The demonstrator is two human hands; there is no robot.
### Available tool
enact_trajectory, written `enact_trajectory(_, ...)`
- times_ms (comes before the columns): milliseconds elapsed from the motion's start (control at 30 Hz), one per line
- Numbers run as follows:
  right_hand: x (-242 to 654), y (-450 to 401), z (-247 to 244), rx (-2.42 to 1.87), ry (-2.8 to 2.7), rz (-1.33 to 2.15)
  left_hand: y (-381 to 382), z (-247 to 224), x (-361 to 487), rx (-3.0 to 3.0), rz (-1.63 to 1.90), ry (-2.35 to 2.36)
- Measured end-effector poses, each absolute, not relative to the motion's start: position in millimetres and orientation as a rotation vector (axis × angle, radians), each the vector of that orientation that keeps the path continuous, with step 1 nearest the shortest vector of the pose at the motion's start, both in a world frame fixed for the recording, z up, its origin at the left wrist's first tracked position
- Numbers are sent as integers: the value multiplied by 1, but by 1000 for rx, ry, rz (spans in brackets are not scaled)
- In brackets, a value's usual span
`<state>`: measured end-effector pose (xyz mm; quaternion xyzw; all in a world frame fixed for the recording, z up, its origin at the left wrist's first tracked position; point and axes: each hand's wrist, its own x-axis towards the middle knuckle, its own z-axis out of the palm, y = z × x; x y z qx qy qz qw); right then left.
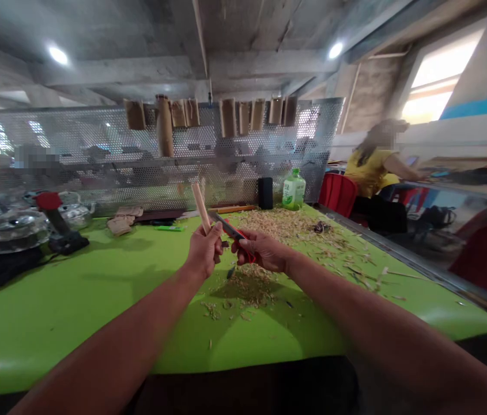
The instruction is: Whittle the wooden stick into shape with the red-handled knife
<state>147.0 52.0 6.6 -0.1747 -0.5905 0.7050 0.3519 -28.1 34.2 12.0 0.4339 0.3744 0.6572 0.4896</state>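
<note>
My left hand [206, 252] is closed around a pale strip of wood or bamboo [200, 203], which tilts up and away from me. In my right hand [264, 250] is a dark-bladed cutting tool [229, 228] with red at its handle; my fingers cover much of it, so its exact kind is unclear. The blade crosses just right of the strip, close to my left thumb; whether it touches the strip I cannot tell. Below both hands, a heap of wood shavings [254, 285] lies on the green tabletop [131, 314].
More shavings [286, 225] spread toward the back right, near a green-labelled bottle [294, 190] and a black box [265, 193]. A red-and-black power tool [55, 222] and metal kettles [14, 227] stand left. Behind rises a perforated metal screen [139, 178]. A person in yellow [366, 167] sits at right.
</note>
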Motion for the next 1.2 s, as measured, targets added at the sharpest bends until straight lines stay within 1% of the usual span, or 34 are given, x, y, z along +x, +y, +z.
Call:
enact_trajectory(133,142,48,12,-491,-1435,1689,32,7,-22,1109,1571,924)
enact_trajectory(333,138,57,5,-767,-1289,1422,30,3,-18,1142,1585,864)
enact_trajectory(467,145,66,4,-839,-1141,1378,29,3,-20,1077,1527,868)
enact_trajectory(633,159,72,16,-696,-1021,1409,25,4,-18,1004,1371,755)
enact_trajectory(767,162,67,20,-651,-1134,1411,20,3,-16,1066,1267,735)
enact_trajectory(867,160,62,18,-728,-1231,1400,15,4,-14,1160,1209,768)
enact_trajectory(1033,156,61,15,-865,-1351,1108,8,10,-13,1319,1184,856)
enact_trajectory(1200,157,63,16,-965,-1450,954,10,9,-14,1337,1175,896)
